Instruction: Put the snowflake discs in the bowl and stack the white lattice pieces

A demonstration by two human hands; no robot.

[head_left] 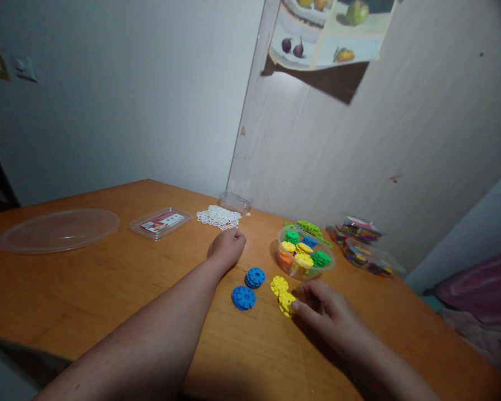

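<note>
My left hand (pixel 227 249) is closed in a fist on the table, its curled fingers largely hidden and no object showing in it. Just beyond it lies a pile of white lattice-like pieces (pixel 219 217). My right hand (pixel 323 306) pinches the edge of a small stack of yellow notched discs (pixel 287 304), thumb at the near side. Another yellow disc stack (pixel 279 285) touches it from behind. Left of these stand two blue notched disc stacks, one farther (pixel 255 277) and one nearer (pixel 244 298). A clear round tub (pixel 284 264) holds green, yellow, blue and orange discs.
On the wooden table (pixel 150 289) are a large clear oval lid (pixel 62 231), a labelled clear lid (pixel 161 223) and a clear box (pixel 235 203). Light green pieces (pixel 309 227) lie behind the tub. Containers of colourful pieces (pixel 367 256) stand at right, near the wall.
</note>
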